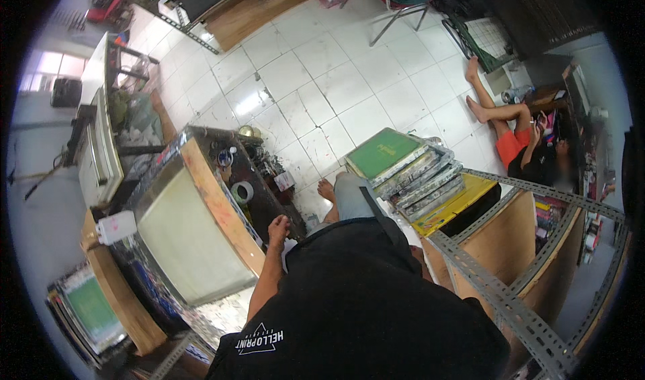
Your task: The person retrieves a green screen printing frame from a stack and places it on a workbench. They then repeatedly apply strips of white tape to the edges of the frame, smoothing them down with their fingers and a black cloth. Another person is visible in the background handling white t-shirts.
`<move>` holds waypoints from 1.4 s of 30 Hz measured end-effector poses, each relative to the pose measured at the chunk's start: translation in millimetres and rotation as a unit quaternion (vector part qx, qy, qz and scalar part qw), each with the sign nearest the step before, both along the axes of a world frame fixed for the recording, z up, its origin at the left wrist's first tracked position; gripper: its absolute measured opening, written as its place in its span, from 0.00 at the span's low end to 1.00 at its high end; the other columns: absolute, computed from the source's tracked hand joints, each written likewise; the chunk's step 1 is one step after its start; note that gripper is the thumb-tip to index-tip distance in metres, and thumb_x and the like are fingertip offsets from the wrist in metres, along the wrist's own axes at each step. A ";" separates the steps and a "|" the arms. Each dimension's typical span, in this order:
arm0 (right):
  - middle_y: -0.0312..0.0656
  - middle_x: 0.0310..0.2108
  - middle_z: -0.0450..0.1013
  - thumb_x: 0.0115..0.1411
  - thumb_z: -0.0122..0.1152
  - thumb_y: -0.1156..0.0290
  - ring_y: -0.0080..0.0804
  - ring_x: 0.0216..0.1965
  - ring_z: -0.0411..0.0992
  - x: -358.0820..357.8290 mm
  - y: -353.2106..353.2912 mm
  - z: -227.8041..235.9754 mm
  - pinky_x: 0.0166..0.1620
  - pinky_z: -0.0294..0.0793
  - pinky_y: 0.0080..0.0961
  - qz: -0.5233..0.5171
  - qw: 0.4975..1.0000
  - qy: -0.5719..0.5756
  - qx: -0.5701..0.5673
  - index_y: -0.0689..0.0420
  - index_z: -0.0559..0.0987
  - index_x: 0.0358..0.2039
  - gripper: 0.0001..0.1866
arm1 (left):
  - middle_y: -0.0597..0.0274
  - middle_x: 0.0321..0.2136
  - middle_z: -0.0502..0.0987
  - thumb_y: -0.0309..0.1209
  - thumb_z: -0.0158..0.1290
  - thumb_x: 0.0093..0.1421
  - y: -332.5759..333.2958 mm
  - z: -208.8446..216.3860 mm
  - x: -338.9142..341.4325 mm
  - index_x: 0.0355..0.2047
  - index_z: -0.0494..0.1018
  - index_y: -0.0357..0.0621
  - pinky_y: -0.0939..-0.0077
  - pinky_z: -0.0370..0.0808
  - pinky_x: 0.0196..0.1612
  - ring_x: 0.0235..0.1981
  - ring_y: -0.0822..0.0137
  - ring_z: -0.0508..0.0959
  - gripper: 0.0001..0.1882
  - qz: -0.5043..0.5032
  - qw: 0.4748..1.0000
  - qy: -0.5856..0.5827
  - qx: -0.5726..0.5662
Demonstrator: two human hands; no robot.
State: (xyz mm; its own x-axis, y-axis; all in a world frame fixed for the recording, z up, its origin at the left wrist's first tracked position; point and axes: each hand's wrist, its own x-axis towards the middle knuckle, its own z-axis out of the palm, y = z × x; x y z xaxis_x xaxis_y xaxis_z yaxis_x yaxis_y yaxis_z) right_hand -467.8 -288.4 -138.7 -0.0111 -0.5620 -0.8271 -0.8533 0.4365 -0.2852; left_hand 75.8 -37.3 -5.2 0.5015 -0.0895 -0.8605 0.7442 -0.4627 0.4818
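Centre of the frame: the person's left hand (279, 231), its grip partly curled; whether it has hold of anything cannot be told. The right hand cannot be made out, so its grip cannot be told. Left of centre: a tape roll (234, 192), near the left hand, and a wooden strip (220, 204) along a pale panel (195, 235). Right of centre: stacked frames (418, 178), topped by a green panel (386, 153). Right edge: a seated person (527, 153) in red shorts.
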 end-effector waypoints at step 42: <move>0.47 0.69 0.48 0.36 0.78 0.54 0.49 0.69 0.47 442.7 -247.0 -12.6 0.59 0.59 0.56 -0.516 0.803 0.296 -0.018 0.51 0.42 0.71 0.68 | 0.62 0.38 0.77 0.40 0.57 0.62 -755.7 -32.8 323.3 0.56 0.70 0.38 0.74 0.74 0.39 0.38 0.70 0.75 0.26 -0.891 0.437 -0.034 0.116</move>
